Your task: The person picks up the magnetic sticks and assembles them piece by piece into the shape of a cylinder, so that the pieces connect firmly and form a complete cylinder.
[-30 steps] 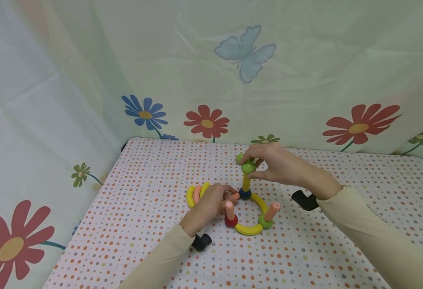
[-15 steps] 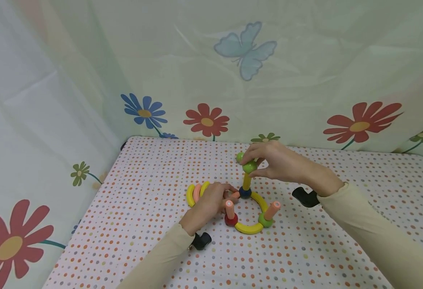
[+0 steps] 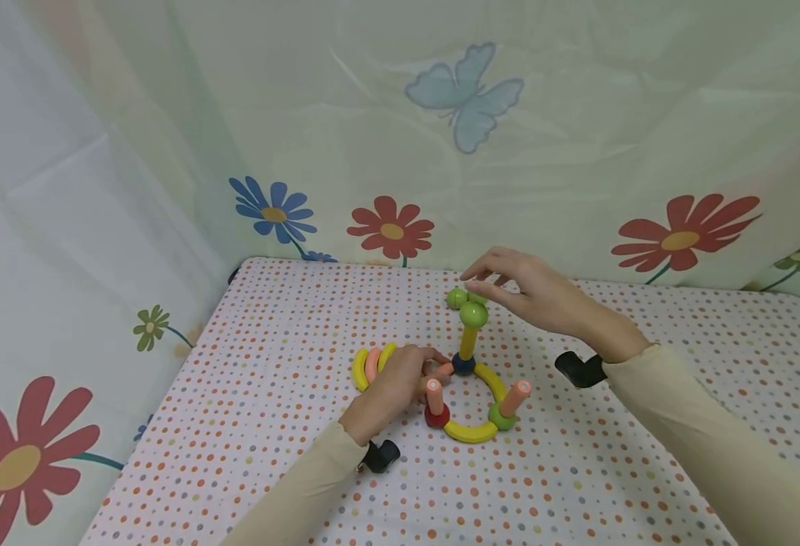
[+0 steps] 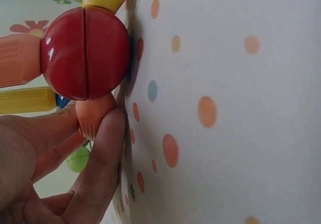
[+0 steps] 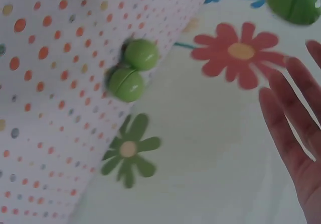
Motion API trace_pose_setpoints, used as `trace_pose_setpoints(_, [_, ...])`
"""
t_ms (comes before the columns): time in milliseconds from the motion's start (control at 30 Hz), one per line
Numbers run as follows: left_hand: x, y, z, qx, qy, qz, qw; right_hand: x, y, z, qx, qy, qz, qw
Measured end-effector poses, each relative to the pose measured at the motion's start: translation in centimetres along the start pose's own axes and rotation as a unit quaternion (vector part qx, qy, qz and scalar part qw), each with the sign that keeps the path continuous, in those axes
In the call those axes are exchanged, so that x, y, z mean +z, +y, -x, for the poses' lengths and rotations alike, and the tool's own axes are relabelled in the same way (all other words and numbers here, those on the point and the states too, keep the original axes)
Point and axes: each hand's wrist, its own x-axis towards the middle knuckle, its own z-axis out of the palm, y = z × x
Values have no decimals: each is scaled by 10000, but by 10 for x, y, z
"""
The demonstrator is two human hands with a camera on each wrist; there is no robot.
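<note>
A ring of curved pieces joined by balls lies on the table: a red ball (image 3: 437,415), a green ball (image 3: 502,416), a dark blue ball (image 3: 463,364) and yellow arcs (image 3: 471,433). Orange sticks (image 3: 515,398) rise from the red and green balls. On the blue ball stands a yellow stick (image 3: 468,343) topped by a green ball (image 3: 473,314). My left hand (image 3: 400,383) pinches the orange curved piece (image 4: 94,114) between the red and blue balls. Above and behind the top ball, my right hand (image 3: 536,292) holds nothing, fingers apart from it in the right wrist view (image 5: 301,113).
Two loose green balls (image 5: 142,54) lie behind the ring near the table's back edge. Left of the ring, partly behind my left hand, are yellow and orange curved pieces (image 3: 361,370). A flowered cloth (image 3: 543,167) hangs behind the dotted table (image 3: 270,470).
My right hand has let go of the green ball on the yellow stick and moved up and slightly back. The ball stays on the stick. My left hand keeps its place.
</note>
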Motion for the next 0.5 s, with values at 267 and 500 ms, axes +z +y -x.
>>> trace_pose_setpoints(267, [1, -1, 0, 87, 97, -258, 9996, 24, 55, -10, 664, -291, 296, 9969])
trace_pose_setpoints(500, [0, -1, -3, -28, 12, -77, 10000, 49, 78, -8, 575, -790, 498, 9940])
